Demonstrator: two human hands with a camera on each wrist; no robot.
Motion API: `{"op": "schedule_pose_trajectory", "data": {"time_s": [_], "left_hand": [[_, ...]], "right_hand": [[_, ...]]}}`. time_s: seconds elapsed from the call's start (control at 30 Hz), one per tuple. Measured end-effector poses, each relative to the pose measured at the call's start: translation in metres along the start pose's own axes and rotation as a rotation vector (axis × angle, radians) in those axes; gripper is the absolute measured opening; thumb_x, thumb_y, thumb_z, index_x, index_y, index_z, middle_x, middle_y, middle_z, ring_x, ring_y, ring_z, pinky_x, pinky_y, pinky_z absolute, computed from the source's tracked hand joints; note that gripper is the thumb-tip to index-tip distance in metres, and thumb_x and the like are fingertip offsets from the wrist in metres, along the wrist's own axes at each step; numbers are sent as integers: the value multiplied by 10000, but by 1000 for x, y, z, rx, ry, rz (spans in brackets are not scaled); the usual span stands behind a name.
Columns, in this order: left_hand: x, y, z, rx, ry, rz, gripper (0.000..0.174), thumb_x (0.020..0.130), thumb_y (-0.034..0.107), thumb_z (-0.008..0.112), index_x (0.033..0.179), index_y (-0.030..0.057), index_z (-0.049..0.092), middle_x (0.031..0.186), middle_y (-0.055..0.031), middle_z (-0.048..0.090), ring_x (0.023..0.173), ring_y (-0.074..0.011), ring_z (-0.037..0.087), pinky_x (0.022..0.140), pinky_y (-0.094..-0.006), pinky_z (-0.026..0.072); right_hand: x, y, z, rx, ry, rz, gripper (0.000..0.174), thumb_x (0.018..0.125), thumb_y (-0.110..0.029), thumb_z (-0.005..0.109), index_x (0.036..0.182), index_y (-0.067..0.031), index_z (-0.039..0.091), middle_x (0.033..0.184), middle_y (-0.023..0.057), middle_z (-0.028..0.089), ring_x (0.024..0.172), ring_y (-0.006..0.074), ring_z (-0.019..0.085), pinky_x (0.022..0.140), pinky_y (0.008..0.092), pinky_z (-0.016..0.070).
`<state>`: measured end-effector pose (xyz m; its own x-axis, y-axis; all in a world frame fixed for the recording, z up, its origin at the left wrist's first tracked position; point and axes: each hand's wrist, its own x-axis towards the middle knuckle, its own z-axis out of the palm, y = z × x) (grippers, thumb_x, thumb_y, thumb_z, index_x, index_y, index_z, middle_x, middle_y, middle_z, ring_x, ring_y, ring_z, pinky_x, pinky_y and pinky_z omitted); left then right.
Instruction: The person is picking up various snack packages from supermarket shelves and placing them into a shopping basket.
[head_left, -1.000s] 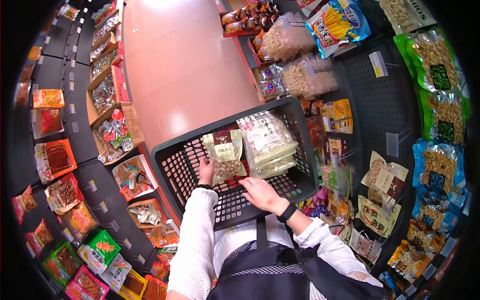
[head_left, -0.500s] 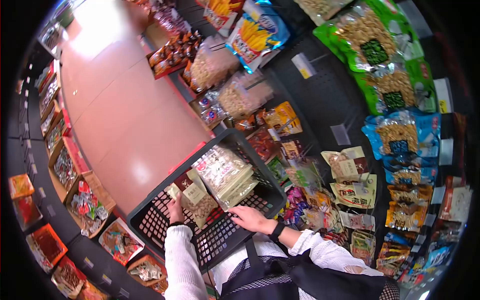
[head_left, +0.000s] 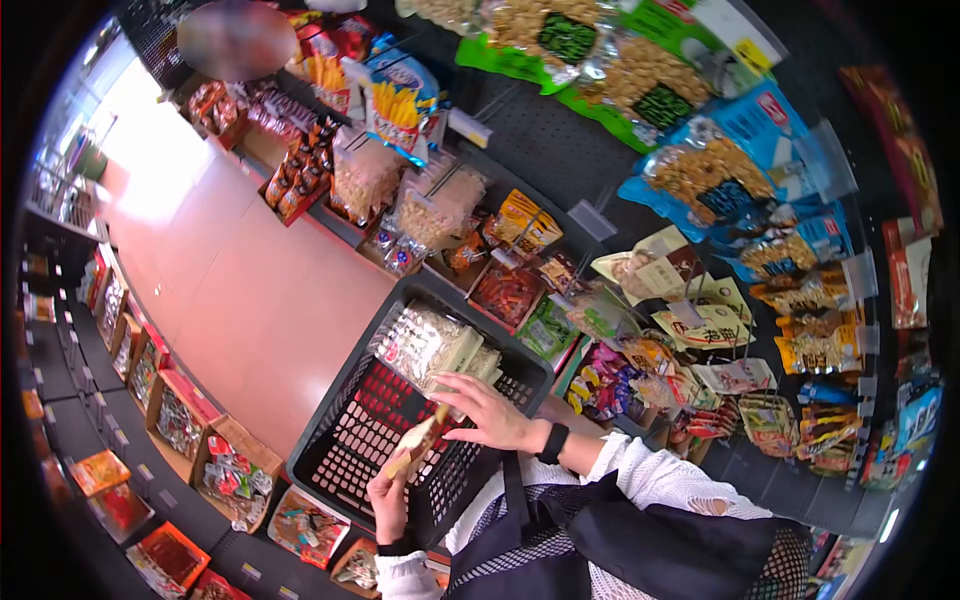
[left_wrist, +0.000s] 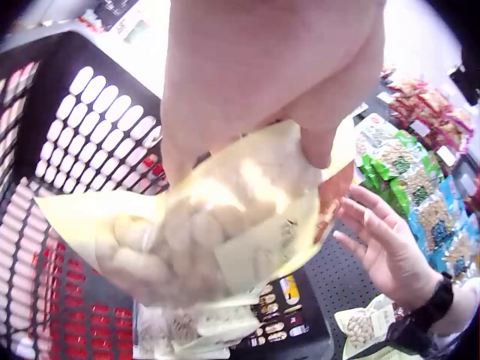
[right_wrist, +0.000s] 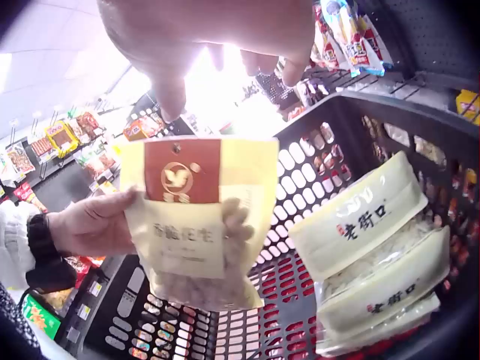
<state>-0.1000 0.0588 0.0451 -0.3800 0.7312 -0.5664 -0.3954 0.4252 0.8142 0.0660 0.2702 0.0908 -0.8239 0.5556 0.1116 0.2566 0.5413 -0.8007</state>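
Observation:
A cream and brown bag of peanuts [right_wrist: 187, 225] stands upright over the basket, its label facing the right wrist camera. My left hand [head_left: 388, 502] grips the bag by one side; in the head view it shows nearly edge-on. The right hand [head_left: 492, 415] has its fingers extended close by the bag's top edge, with nothing in its grasp. Below is a dark plastic shopping basket [right_wrist: 442, 139] with slotted walls. Several cream-coloured packed bags [right_wrist: 364, 214] lie stacked inside, along one side of it.
Hanging snack bags, including blue nut bags [head_left: 715, 175] and cream bags [head_left: 705, 325], line the dark shelf on the right. Open boxes of small packets [head_left: 235, 465] run along the left. A pinkish tiled floor [head_left: 240, 290] stretches between the shelves.
My left hand has raised the peanut bag from inside the basket and turned it edge-on. The right hand has come up beside its top. The head view has swung right.

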Motion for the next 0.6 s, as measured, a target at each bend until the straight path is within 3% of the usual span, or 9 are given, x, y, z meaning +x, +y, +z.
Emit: {"op": "schedule_pose_trajectory", "data": {"time_s": [0.1, 0.13, 0.17, 0.23, 0.4, 0.43, 0.5, 0.53, 0.6], "left_hand": [[5, 78, 31, 333, -292, 297, 175, 819, 2, 558, 956, 17, 667, 998, -105, 656, 1048, -233, 572, 1006, -414, 327], [9, 97, 47, 317, -340, 333, 166, 790, -18, 567, 906, 31, 676, 949, -97, 671, 1022, -240, 590, 1027, -449, 296], [16, 107, 57, 325, -387, 354, 154, 788, -28, 561, 881, 23, 673, 954, -102, 669, 998, -240, 600, 1031, -449, 295], [29, 119, 80, 303, -455, 394, 153, 783, -33, 559, 870, 27, 670, 951, -106, 668, 990, -241, 602, 1034, -453, 293], [62, 136, 161, 370, -639, 401, 178, 782, -21, 549, 928, 4, 648, 962, -103, 663, 984, -225, 606, 1051, -438, 275], [63, 137, 182, 469, -584, 411, 171, 802, 15, 559, 946, -3, 648, 870, -66, 666, 845, -152, 620, 924, -337, 414], [71, 134, 212, 521, -557, 101, 153, 829, 66, 577, 938, -17, 647, 773, -9, 630, 699, -64, 552, 692, -231, 452], [79, 119, 228, 449, -571, 142, 178, 843, 108, 595, 937, -37, 638, 725, 28, 588, 648, -22, 477, 552, -198, 389], [86, 118, 271, 344, -588, 116, 180, 845, 120, 604, 932, -34, 635, 725, 21, 599, 645, -25, 503, 572, -192, 414]], "right_hand": [[-11, -1, -34, 132, 16, 18, 507, 736, -245, 700, 1184, -87, 526, 1194, 109, 532, 1131, 264, 486, 981, 379, 349], [-19, 5, -38, 259, 53, 32, 375, 729, -197, 715, 1069, -78, 614, 1041, 89, 620, 999, 245, 575, 894, 350, 420], [-23, -1, -54, 468, 7, 149, 280, 740, -109, 708, 1007, -52, 645, 996, 91, 637, 900, 203, 616, 814, 320, 471], [-42, 9, -64, 753, 128, 186, 210, 747, -30, 690, 954, -36, 654, 993, 106, 637, 878, 173, 619, 775, 294, 491], [-82, 26, -109, 929, 381, 321, 102, 759, -10, 675, 858, -24, 653, 901, 78, 655, 862, 143, 606, 793, 264, 472], [-93, 34, -116, 940, 434, 354, 100, 759, -6, 673, 856, -19, 652, 895, 76, 655, 853, 135, 605, 789, 259, 472], [-118, 45, -132, 901, 493, 438, 80, 769, -14, 669, 845, -8, 646, 869, 60, 657, 830, 108, 601, 778, 241, 472], [-128, 51, -140, 871, 607, 523, 69, 775, -18, 666, 840, -5, 645, 849, 48, 656, 799, 93, 596, 748, 225, 469], [-144, 61, -152, 767, 799, 593, 63, 785, -27, 663, 839, -1, 645, 774, 6, 637, 694, 45, 560, 626, 183, 440]]}}
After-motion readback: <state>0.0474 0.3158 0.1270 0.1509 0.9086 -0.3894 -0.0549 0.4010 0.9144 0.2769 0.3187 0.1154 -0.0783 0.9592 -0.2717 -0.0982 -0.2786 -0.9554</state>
